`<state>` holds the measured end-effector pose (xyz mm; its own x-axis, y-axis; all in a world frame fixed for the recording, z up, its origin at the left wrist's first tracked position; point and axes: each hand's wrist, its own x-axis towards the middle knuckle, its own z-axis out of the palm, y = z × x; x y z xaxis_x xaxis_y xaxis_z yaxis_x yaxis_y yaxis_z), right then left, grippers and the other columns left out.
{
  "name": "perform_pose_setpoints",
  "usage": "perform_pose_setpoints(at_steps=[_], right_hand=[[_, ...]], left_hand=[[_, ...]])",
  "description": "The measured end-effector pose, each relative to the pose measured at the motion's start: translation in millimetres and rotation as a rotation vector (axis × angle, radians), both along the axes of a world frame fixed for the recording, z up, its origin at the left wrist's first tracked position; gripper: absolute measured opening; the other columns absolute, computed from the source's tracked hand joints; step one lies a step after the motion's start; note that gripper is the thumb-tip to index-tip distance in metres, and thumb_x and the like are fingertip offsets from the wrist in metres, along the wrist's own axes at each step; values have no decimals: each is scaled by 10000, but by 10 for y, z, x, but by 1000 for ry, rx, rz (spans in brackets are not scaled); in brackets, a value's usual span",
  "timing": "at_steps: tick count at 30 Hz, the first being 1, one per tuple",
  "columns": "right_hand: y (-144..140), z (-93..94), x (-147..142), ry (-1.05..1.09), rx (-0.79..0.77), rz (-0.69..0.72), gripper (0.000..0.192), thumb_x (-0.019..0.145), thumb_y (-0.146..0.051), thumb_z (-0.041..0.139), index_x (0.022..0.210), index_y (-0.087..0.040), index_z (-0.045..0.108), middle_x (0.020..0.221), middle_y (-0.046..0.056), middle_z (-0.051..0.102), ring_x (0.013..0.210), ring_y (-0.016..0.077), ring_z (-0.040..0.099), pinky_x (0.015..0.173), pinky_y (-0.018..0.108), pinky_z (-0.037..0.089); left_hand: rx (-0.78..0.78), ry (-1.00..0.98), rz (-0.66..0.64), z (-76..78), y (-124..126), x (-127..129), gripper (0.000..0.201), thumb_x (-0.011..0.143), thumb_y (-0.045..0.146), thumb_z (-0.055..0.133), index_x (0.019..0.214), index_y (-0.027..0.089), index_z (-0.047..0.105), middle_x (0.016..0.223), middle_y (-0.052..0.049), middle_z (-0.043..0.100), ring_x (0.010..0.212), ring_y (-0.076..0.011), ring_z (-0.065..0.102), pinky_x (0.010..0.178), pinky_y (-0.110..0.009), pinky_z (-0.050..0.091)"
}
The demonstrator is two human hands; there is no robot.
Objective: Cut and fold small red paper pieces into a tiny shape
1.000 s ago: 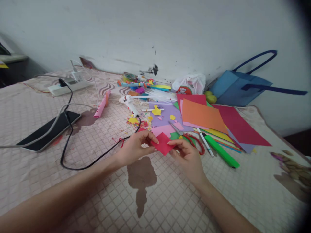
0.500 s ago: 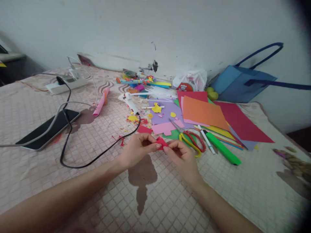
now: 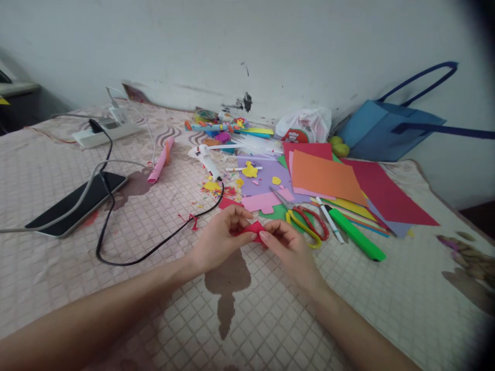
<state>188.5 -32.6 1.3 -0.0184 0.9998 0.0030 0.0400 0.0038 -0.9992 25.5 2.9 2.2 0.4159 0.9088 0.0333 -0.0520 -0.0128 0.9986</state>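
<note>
Between my fingertips is a small red piece of craft foam or paper [image 3: 256, 228], bent or folded, just above the table cover. My left hand [image 3: 222, 237] pinches its left side, thumb in front. My right hand [image 3: 288, 247] grips the right side, thumb and fingers closed on it. Parts of the piece are hidden by the fingers. Right beside my right hand lie scissors [image 3: 309, 226] with red and yellow handles. Beyond my hands are a flat red scrap [image 3: 231, 203], a pink cut sheet [image 3: 260, 201] and a purple sheet [image 3: 266, 178].
A white glue gun [image 3: 208, 161] with a black cord lies behind my left hand. A dark tablet-like device [image 3: 77, 203] and power strip [image 3: 106, 134] sit left. Rightward are a green cutter [image 3: 358, 234], a white marker [image 3: 330, 220], orange sheets [image 3: 328, 178] and a blue bag [image 3: 386, 129].
The red piece has been turned or bent slightly between my fingers, its top now coming to a point. My thumbs have moved closer together. The view has shifted a little.
</note>
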Motion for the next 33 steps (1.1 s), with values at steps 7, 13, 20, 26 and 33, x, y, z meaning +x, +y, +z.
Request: perform_pose_setpoints(at_steps=[7,13,20,26,33], right_hand=[[0,-7,2,-69,11,-2,184,790,-319,605,682,-183,545,635,-26,497,589,113,447,546,238,367],[-14,-42,4,-73,2,-20,194,791,-314,614,668,-179,546,621,-29,492,586,109,437,535,232,353],[-16,-34,6,-66,-1,-4,196,801,-308,607,667,-180,545,633,-25,498,608,116,444,556,243,352],[-12,-31,1,-64,-2,10,194,809,-283,590,653,-180,539,627,-30,482,604,112,428,560,245,343],[-32,-4,8,-91,-13,27,205,799,-274,574,624,-185,513,598,-36,450,569,107,393,523,243,311]], left_hand=[[-30,-36,-34,-1,-20,23,225,746,191,665,928,134,544,836,-20,612,742,-115,598,687,-254,480],[-63,-99,-34,-20,-23,24,196,742,192,670,888,127,557,816,-15,604,743,-109,588,707,-255,477],[-74,-95,-40,20,-43,18,189,750,174,661,897,124,552,790,-10,605,712,-100,586,670,-234,467],[-63,-62,-38,34,-50,20,188,754,176,644,909,125,550,806,-18,601,712,-100,580,662,-235,463],[-59,-21,-46,48,-60,19,221,752,199,632,942,135,539,821,-21,601,705,-107,582,651,-245,460]])
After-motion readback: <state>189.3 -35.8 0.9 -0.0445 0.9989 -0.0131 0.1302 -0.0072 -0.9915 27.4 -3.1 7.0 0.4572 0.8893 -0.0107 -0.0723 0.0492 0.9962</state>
